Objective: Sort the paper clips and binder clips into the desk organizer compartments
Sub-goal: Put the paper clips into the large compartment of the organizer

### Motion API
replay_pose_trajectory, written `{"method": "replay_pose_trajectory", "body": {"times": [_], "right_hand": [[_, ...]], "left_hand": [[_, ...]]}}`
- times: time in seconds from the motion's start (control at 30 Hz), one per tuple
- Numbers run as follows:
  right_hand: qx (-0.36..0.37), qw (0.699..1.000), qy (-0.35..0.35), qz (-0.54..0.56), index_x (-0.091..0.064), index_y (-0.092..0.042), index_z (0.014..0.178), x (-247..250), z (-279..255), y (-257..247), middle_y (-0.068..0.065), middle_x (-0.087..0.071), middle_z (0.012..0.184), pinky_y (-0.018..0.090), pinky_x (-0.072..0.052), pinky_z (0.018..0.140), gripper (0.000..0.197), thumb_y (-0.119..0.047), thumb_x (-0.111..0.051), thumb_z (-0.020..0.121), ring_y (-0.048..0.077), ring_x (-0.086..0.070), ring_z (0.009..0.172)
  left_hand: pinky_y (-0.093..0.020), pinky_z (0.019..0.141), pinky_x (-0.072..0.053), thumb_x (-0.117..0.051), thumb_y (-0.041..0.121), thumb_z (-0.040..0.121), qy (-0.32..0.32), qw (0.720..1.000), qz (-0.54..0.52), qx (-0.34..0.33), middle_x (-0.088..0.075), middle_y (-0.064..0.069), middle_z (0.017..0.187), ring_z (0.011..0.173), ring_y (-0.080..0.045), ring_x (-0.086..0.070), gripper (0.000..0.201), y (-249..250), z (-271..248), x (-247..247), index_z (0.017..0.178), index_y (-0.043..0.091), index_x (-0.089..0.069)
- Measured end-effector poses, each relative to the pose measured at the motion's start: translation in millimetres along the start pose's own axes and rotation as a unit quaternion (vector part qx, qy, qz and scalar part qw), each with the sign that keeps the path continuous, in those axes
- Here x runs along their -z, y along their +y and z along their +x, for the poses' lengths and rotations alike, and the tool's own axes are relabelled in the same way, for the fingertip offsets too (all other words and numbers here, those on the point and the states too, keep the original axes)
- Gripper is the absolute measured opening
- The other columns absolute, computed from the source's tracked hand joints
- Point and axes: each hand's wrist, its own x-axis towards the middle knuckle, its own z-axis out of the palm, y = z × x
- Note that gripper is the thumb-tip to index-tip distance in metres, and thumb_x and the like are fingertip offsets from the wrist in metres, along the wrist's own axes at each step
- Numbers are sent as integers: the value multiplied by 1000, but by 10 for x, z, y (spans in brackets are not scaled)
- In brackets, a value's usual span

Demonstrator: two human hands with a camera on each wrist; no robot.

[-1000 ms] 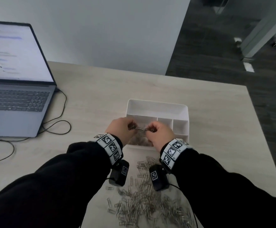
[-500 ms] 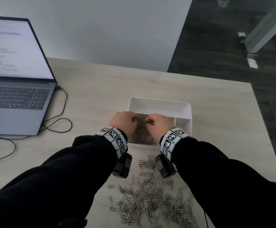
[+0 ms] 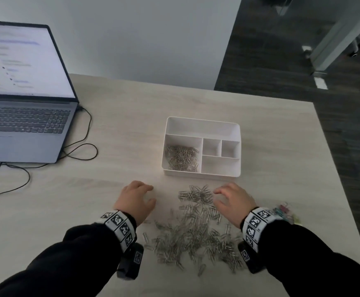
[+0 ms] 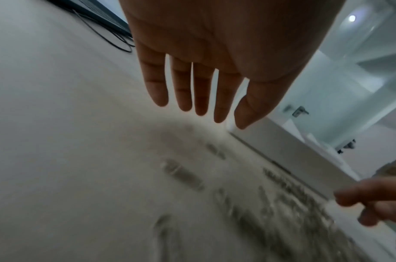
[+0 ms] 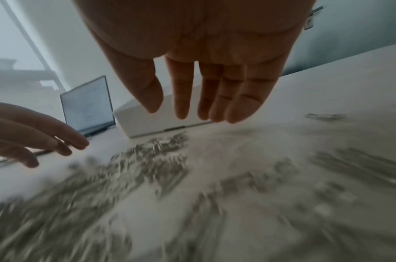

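Left hand (image 3: 135, 200): empty, fingers spread, left of the paper clips (image 3: 194, 228).
Right hand (image 3: 232, 202): likewise, right of them.
Risk: hasty scooping scatters clips across bench (image 3: 121, 129).

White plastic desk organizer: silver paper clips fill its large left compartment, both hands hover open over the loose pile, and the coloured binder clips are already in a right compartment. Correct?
Not quite: the head view shows the coloured binder clips on the table by the right hand, not in the white plastic desk organizer. The rest holds.

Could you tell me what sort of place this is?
Most likely an office: an open laptop on a pale wooden desk, a white desk organizer, and dark flooring beyond.
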Motion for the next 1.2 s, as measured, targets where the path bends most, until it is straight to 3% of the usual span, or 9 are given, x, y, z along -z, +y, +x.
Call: {"method": "replay_pose_trajectory", "body": {"times": [0.13, 0.27, 0.43, 0.53, 0.63, 0.8, 0.93, 1.07, 1.2], "right_hand": [[12, 999, -22, -48, -34, -25, 148, -160, -126, -7, -1, -30, 153, 39, -26, 116, 66, -52, -51, 91, 22, -30, 138], [29, 994, -22, -101, -11, -29, 154, -327, 19, -226, -3, -7, 164, 48, -22, 119, 80, -59, -44, 88, 23, -13, 148], [95, 986, -34, -134, -15, -34, 152, -522, 91, -480, -5, -3, 164, 50, -10, 119, 76, -54, -46, 86, 21, -6, 150], [155, 973, -48, -163, -18, -33, 152, -628, -116, -392, -5, -6, 164, 46, -8, 120, 70, -52, -44, 89, 23, -7, 150], [172, 971, -60, -155, -18, -37, 151, -631, -330, -187, -7, -11, 164, 44, -10, 120, 66, -53, -40, 91, 20, -11, 149], [-19, 995, 45, -91, -15, -33, 152, -357, -489, 259, -3, -1, 164, 45, -8, 119, 65, -56, -35, 95, 23, -5, 151], [-94, 993, 19, -64, -12, -26, 154, -288, -473, 472, 5, 5, 165, 44, -10, 120, 74, -57, -41, 94, 26, -3, 151], [0, 998, -9, -67, -7, -23, 155, -470, -600, 389, 2, 4, 165, 36, -4, 119, 74, -50, -42, 96, 21, -2, 151], [92, 994, -37, -55, -8, -30, 155, -552, -804, 270, -5, -3, 164, 31, 0, 116, 73, -49, -45, 95, 14, -6, 150]], "left_hand": [[-41, 104, -42, -54, 42, 78, -10, 998, 50, 44, -37, 4, 138, 124, -26, -36, 57, -115, -261, -221, 134, 35, -45], [-41, 103, -42, -53, 37, 79, -18, 998, 49, 23, -37, -1, 135, 121, -27, -36, 59, -54, -425, -382, 136, 31, -40], [-38, 101, -42, -51, 35, 80, -26, 996, 86, -17, -38, 0, 136, 123, -28, -36, 58, 77, -512, -556, 137, 30, -39], [-38, 104, -38, -53, 35, 79, -48, 995, 81, -32, -37, 0, 137, 124, -28, -35, 59, 80, -516, -587, 137, 32, -42], [-38, 108, -36, -56, 38, 77, -23, 997, 69, -24, -35, 2, 141, 128, -27, -33, 63, 8, -529, -587, 139, 32, -42], [-44, 119, -21, -55, 45, 75, 16, 998, 52, 14, -9, 0, 161, 148, -24, -8, 81, -63, -515, -652, 148, 31, -22], [-44, 122, -9, -49, 57, 82, -33, 994, 94, -39, 7, -1, 164, 150, -22, 7, 90, 56, -528, -785, 154, 25, -6], [-45, 122, -8, -48, 58, 84, -59, 984, 127, -112, 10, 1, 163, 150, -23, 8, 91, 239, -592, -912, 155, 22, -4], [-40, 123, -7, -55, 56, 82, -89, 970, 135, -180, 2, 2, 164, 150, -20, 5, 95, 328, -632, -963, 156, 22, -5]]}}
